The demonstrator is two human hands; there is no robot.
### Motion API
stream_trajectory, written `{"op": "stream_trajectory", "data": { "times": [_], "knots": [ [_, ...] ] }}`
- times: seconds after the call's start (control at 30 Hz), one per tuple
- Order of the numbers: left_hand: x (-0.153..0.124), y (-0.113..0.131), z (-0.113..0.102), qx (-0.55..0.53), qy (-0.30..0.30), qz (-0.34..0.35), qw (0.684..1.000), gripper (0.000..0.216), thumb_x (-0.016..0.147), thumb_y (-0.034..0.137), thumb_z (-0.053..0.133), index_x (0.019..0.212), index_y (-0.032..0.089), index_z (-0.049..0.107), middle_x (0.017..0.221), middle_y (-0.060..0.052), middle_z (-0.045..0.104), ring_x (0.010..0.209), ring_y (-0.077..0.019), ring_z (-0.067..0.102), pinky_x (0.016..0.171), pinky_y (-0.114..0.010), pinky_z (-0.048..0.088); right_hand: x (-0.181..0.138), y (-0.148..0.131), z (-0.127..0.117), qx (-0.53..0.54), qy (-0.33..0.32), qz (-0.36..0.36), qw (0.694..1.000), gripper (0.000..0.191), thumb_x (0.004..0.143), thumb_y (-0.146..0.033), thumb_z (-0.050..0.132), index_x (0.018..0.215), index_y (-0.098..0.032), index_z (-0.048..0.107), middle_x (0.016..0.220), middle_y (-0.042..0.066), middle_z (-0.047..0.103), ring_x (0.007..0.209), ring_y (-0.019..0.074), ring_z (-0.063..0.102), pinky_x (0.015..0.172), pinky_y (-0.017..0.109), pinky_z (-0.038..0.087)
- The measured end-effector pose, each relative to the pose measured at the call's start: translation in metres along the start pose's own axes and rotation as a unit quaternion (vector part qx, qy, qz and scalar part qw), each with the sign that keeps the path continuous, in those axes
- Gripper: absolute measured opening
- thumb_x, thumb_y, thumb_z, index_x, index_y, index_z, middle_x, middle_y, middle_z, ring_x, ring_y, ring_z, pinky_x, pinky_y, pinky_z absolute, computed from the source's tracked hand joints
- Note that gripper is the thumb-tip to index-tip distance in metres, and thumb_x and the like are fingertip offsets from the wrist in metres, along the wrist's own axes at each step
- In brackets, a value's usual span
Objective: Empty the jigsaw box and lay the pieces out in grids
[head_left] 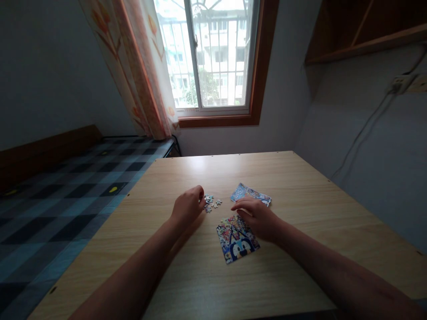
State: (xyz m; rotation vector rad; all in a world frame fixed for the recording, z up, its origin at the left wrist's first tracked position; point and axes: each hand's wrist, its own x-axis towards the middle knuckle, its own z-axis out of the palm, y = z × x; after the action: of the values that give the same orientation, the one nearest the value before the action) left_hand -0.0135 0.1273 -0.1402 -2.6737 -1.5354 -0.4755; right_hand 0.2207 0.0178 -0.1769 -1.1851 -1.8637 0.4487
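Observation:
A partly assembled jigsaw puzzle (238,242) lies on the table, showing a blue dog's face below a crowded, colourful pattern. Its upper edge is uneven. My right hand (258,218) is over the puzzle's upper right corner, fingers reaching left and a gap between index finger and thumb. I see nothing held in it. Just left of a small heap of loose puzzle pieces (209,202) is my left hand (189,205), its fingers curled together at the heap's edge. Whatever those fingertips pinch is hidden. Behind my right hand rests a blue printed packet or sheet (248,193), partly covered.
The wooden table (287,284) reaches towards the wall under a barred window (220,58). A bed with a checked cover (100,178) stands along the left side. A patterned curtain (133,66) hangs beside the window. On the right wall a cable (363,129) runs down from a socket.

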Motion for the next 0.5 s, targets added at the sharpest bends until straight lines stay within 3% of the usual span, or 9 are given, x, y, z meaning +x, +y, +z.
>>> {"op": "stream_trajectory", "data": {
  "times": [0.23,0.37,0.5],
  "knots": [
    [0.0011,-0.0031,0.0042,-0.02,-0.003,0.014,1.0,0.01,0.093,0.024,0.054,0.095,0.021,0.063,0.085,-0.003,0.072,0.073,-0.0195,0.065,0.063,-0.028,0.037,0.0001,-0.0019,-0.001,-0.008,-0.009,-0.005,1.0,0.022,0.092,-0.013,0.058,0.1,-0.023,0.076,0.1,0.005,0.074,0.098,0.0193,0.067,0.091,0.037,0.049],
    [0.0003,-0.0031,0.0052,-0.035,0.003,0.026,0.999,0.019,0.096,0.022,0.05,0.103,0.024,0.067,0.096,-0.004,0.075,0.083,-0.0202,0.068,0.069,-0.028,0.042,0.0006,-0.0014,-0.0019,-0.02,-0.008,-0.011,1.0,0.022,0.091,-0.011,0.058,0.099,-0.022,0.076,0.1,0.006,0.074,0.097,0.0195,0.067,0.091,0.037,0.049],
    [-0.0002,-0.0017,0.0059,-0.035,0.004,0.028,0.999,0.021,0.096,0.02,0.047,0.101,0.024,0.067,0.096,-0.005,0.075,0.085,-0.0214,0.068,0.069,-0.028,0.043,0.0005,-0.0047,-0.0047,-0.045,-0.043,-0.045,0.997,0.023,0.089,-0.009,0.058,0.097,-0.022,0.076,0.099,0.005,0.075,0.102,0.0213,0.066,0.097,0.04,0.048]
  ]
}}
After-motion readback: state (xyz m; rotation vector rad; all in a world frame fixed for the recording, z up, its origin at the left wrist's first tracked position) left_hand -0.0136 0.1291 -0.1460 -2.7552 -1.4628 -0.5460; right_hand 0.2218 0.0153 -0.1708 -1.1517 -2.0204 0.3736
